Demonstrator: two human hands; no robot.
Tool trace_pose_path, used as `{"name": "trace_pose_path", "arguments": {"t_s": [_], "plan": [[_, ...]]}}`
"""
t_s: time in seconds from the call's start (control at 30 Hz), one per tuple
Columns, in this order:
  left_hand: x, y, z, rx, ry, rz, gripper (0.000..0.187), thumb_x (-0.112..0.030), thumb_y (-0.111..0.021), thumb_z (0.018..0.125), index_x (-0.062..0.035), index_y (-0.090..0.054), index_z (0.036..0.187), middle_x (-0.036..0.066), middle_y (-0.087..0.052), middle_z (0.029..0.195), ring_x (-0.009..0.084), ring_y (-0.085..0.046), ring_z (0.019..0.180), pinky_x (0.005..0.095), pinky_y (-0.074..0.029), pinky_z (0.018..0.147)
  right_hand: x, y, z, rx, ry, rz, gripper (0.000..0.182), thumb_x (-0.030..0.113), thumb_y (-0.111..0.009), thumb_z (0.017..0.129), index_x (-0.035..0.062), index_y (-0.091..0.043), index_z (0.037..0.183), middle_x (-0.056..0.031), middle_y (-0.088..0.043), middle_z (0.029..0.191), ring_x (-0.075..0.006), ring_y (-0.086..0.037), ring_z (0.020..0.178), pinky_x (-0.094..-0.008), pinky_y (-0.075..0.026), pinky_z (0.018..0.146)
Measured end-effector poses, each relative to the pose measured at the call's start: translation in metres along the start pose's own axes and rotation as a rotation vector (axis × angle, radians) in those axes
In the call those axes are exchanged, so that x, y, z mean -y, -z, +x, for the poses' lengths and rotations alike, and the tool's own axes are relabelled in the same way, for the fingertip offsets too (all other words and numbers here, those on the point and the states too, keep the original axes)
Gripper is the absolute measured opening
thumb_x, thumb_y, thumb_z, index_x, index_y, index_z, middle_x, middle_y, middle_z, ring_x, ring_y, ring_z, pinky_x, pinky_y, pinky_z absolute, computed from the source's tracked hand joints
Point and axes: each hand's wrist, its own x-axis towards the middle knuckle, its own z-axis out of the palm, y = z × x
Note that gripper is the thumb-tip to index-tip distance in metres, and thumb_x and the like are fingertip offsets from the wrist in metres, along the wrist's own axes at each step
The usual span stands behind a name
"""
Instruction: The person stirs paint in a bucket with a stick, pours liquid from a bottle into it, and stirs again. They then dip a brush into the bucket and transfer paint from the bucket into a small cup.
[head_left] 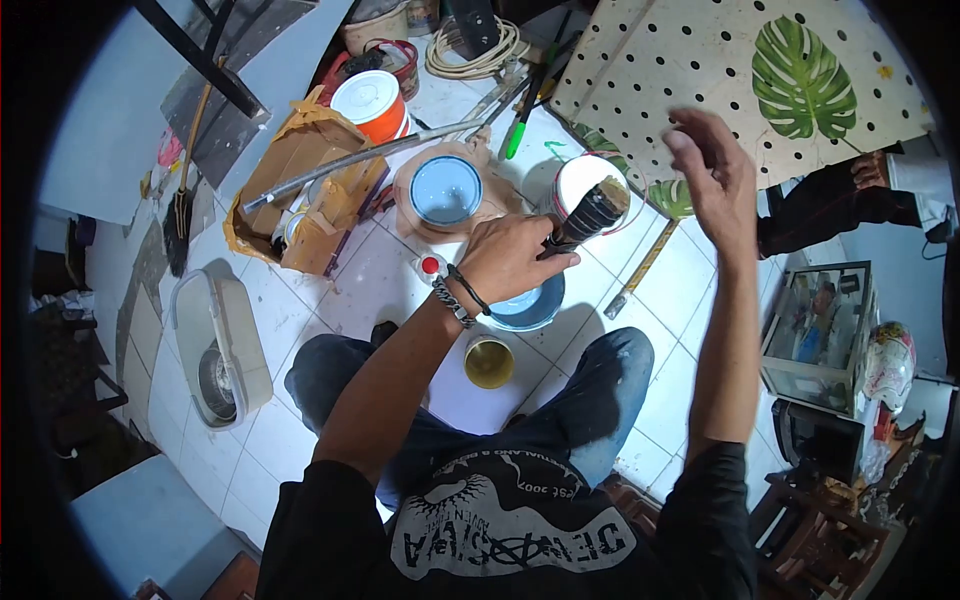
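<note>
My left hand (515, 248) is closed around a black, bottle-like tube (590, 218) with a worn tan end; its exact kind I cannot tell. The tube is tilted and overlaps a white bucket (572, 184) in this view. Raised at the right, my right hand (715, 185) is empty, with its fingers loosely apart. Partly under my left hand sits a blue basin (535, 308). Left of the bucket stands a tub of light blue paint (446, 190). A small tin with a gold-coloured inside (489, 362) is between my knees, and a red-capped bottle (430, 266) is beside my left wrist.
A torn cardboard box (310, 185) lies at the left with a metal pole (370, 153) across it. Behind are an orange-and-white bucket (370, 103) and a coiled cable (475, 50). A leaf-print sheet (690, 70) spans the upper right, near another person's hand (869, 170).
</note>
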Motion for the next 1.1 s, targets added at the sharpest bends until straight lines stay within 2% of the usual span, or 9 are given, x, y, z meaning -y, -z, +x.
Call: {"name": "trace_pose_path", "arguments": {"t_s": [0.1,0.17,0.23,0.27,0.3,0.4,0.57,0.8,1.1], "plan": [[0.006,-0.002,-0.002,-0.072,-0.051,-0.047,0.043,-0.040,-0.073,0.081,0.0006,-0.060,0.074,0.014,-0.061,0.062,0.0295,-0.061,0.057,0.0379,-0.046,0.055,-0.151,-0.032,-0.046,-0.231,-0.383,0.037,0.031,0.017,-0.056,0.091,-0.0010,-0.060,0.115,-0.0118,-0.067,0.087,-0.0167,-0.063,0.071,-0.0291,-0.050,0.064],[0.003,0.002,-0.004,-0.071,-0.028,-0.013,0.043,-0.039,-0.073,0.080,0.0009,-0.060,0.075,0.014,-0.061,0.062,0.0290,-0.061,0.056,0.0379,-0.046,0.055,-0.242,-0.075,-0.100,0.027,-0.499,-0.138,0.050,0.023,-0.060,0.089,0.0043,-0.046,0.134,-0.0096,-0.064,0.083,-0.0153,-0.060,0.058,-0.0295,-0.046,0.051],[0.003,0.002,-0.006,-0.102,-0.035,0.006,0.040,-0.038,-0.073,0.081,0.0005,-0.061,0.077,0.013,-0.061,0.061,0.0272,-0.061,0.056,0.0377,-0.046,0.053,-0.296,-0.126,-0.136,0.021,-0.357,-0.233,0.054,0.026,-0.064,0.089,0.0073,-0.046,0.137,-0.0128,-0.064,0.081,-0.0178,-0.061,0.049,-0.0304,-0.048,0.048],[0.002,0.003,-0.005,-0.113,-0.020,-0.021,0.040,-0.037,-0.073,0.081,0.0005,-0.061,0.078,0.012,-0.061,0.061,0.0261,-0.062,0.056,0.0372,-0.046,0.053,-0.302,-0.144,-0.142,-0.032,-0.405,-0.248,0.057,0.032,-0.065,0.088,0.0091,-0.048,0.137,-0.0195,-0.062,0.091,-0.0227,-0.066,0.066,-0.0344,-0.052,0.060],[0.001,0.002,-0.006,-0.122,-0.001,-0.049,0.039,-0.037,-0.073,0.081,0.0004,-0.061,0.079,0.012,-0.062,0.062,0.0251,-0.062,0.056,0.0368,-0.047,0.054,-0.245,-0.141,-0.129,0.004,-0.604,-0.219,0.064,0.044,-0.060,0.088,0.0092,-0.045,0.140,-0.0279,-0.048,0.120,-0.0386,-0.060,0.097,-0.0433,-0.048,0.090],[0.008,-0.005,-0.004,-0.188,0.026,-0.093,0.034,-0.036,-0.074,0.079,-0.0039,-0.064,0.084,0.010,-0.065,0.065,0.0258,-0.066,0.060,0.0366,-0.051,0.058,-0.234,-0.171,-0.117,-0.029,-0.652,-0.295,0.071,0.056,-0.059,0.084,0.0128,-0.048,0.139,-0.0275,-0.042,0.127,-0.0392,-0.058,0.107,-0.0435,-0.047,0.094],[0.012,-0.003,-0.006,-0.414,-0.177,-0.097,0.027,-0.026,-0.077,0.079,-0.0042,-0.062,0.080,0.007,-0.063,0.059,0.0226,-0.062,0.050,0.0327,-0.048,0.051,-0.231,-0.192,-0.112,-0.087,-0.665,-0.287,0.065,0.017,-0.071,0.075,0.0079,-0.043,0.133,-0.0334,-0.042,0.124,-0.0494,-0.054,0.106,-0.0484,-0.045,0.095],[0.030,0.001,-0.004,-0.425,-0.105,-0.129,0.027,-0.027,-0.077,0.080,-0.0042,-0.062,0.080,0.008,-0.062,0.057,0.0206,-0.061,0.048,0.0327,-0.047,0.050,-0.249,-0.169,-0.135,-0.197,-0.660,-0.064,0.052,0.011,-0.056,0.081,-0.0009,-0.041,0.130,-0.0332,-0.055,0.115,-0.0459,-0.056,0.106,-0.0474,-0.044,0.093],[0.049,0.000,0.008,-0.433,0.048,-0.441,0.028,-0.029,-0.075,0.083,-0.0019,-0.066,0.084,0.004,-0.060,0.055,0.0113,-0.056,0.048,0.0270,-0.044,0.049,-0.120,-0.081,-0.227,-0.147,-0.592,0.186,0.038,0.015,-0.053,0.092,0.0062,-0.051,0.129,-0.0180,-0.063,0.102,-0.0237,-0.062,0.087,-0.0364,-0.049,0.077]]}}
